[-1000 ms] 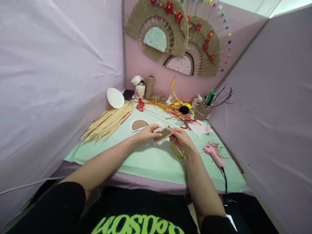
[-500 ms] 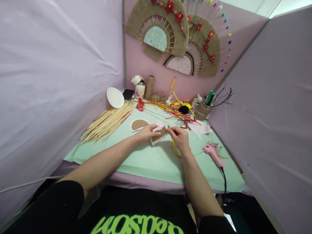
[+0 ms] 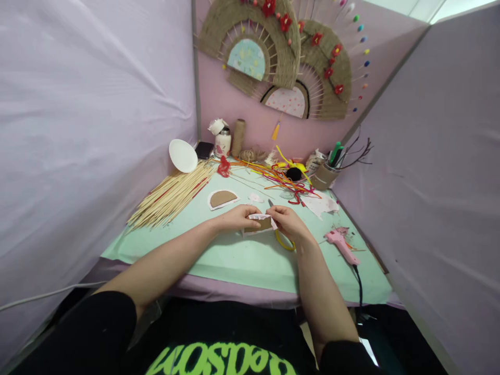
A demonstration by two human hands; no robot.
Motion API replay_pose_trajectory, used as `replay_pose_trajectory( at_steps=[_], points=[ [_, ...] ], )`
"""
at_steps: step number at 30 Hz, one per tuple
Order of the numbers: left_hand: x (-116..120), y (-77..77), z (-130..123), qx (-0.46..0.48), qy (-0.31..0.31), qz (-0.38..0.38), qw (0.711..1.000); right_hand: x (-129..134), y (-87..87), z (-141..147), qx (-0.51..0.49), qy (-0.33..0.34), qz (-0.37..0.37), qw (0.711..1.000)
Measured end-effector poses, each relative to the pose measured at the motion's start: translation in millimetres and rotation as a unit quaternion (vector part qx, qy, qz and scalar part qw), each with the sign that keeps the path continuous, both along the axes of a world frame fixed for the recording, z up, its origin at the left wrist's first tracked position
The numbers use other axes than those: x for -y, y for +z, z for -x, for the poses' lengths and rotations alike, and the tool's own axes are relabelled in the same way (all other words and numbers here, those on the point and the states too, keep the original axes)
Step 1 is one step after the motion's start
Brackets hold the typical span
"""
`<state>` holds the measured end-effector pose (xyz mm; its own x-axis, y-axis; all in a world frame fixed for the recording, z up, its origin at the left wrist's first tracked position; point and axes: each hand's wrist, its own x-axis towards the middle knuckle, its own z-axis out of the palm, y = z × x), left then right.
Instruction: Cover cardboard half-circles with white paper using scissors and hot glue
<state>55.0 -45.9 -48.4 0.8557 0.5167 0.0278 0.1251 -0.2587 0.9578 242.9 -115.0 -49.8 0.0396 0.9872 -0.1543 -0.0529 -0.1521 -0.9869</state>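
Observation:
My left hand (image 3: 242,217) grips a piece of brown cardboard (image 3: 262,224) with white paper folded along its edge. My right hand (image 3: 288,220) is closed at the piece's right end, its fingertips pinching the paper rim. Beneath that hand lies a pair of scissors with yellow handles (image 3: 288,245); its blade tip shows beyond the fingers. A half-round cardboard piece (image 3: 223,198) on a larger white paper backing rests beyond my left wrist. Near it is a small paper scrap (image 3: 255,198).
At left lie many thin sticks (image 3: 172,200) and a white oval dish (image 3: 183,156). Coloured pipe cleaners (image 3: 279,177) spread across the back. A pink glue gun (image 3: 341,247) with a black cord lies at right, near a pen holder (image 3: 325,176). Fan decorations (image 3: 285,78) hang behind.
The cardboard piece has turned from slanted to nearly level and dropped slightly. My right hand has shifted a little and stays at its right end. The paper scrap shows more fully.

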Motion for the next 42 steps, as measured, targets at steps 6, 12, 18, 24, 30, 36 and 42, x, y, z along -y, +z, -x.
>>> replay_pose_trajectory(
  at_steps=[6,12,18,24,30,36,42],
  points=[
    [-1,3.2,1,-0.024,0.006,-0.033,0.999,4,3.0,2,0.068,0.008,-0.047,0.997],
    [-1,-2.0,-1,0.021,0.043,0.040,0.998,6,3.9,12,0.289,-0.089,-0.218,0.928],
    [-2,-8.9,-4,0.054,0.057,0.174,0.982,6,2.4,13,0.366,-0.095,-0.276,0.884],
    [-5,-8.9,-4,0.066,0.048,0.179,0.980,3,0.2,4,0.172,-0.112,-0.144,0.968],
    [-5,-10.2,-4,0.071,0.059,0.137,0.986,3,-2.2,8,0.245,-0.085,-0.151,0.954],
    [-5,-11.8,-6,0.059,0.088,0.131,0.986,5,-1.8,15,0.350,-0.136,-0.216,0.902],
    [-3,-7.3,-8,0.026,0.080,0.058,0.995,3,-3.6,13,0.252,-0.097,-0.156,0.950]
  ],
)
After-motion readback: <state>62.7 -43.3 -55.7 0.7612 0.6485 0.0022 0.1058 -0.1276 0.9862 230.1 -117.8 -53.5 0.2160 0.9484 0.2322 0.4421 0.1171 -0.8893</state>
